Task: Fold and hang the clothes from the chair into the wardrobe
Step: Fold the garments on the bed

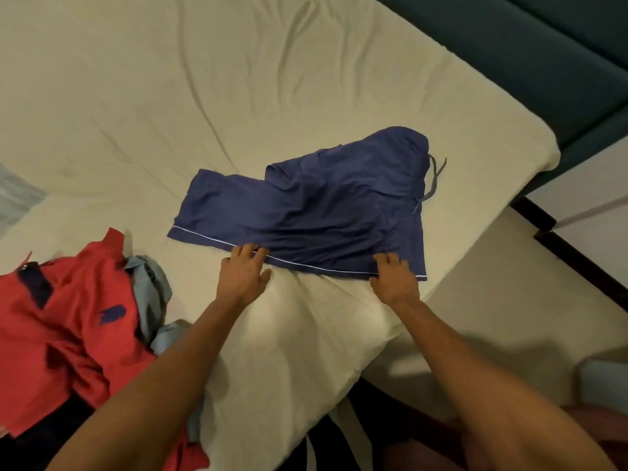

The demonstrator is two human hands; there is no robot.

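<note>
Navy blue shorts point(316, 205) with thin white piping along the hem lie spread on the cream bed sheet point(170, 96), drawstring waist toward the right. My left hand point(243, 273) rests at the near hem with its fingertips on the piping, fingers fairly straight. My right hand point(394, 278) lies on the same hem farther right, near the corner, fingers extended onto the cloth. Neither hand visibly pinches the fabric. A heap of other clothes lies at the left: a red garment point(61, 334) with dark patches and a light blue-grey garment point(153, 294).
The bed corner point(543, 154) falls off to the right, beside a dark teal headboard point(509, 62). Pale floor point(492, 317) and a dark-framed edge point(577, 263) lie right of the bed. The chair and wardrobe are out of view.
</note>
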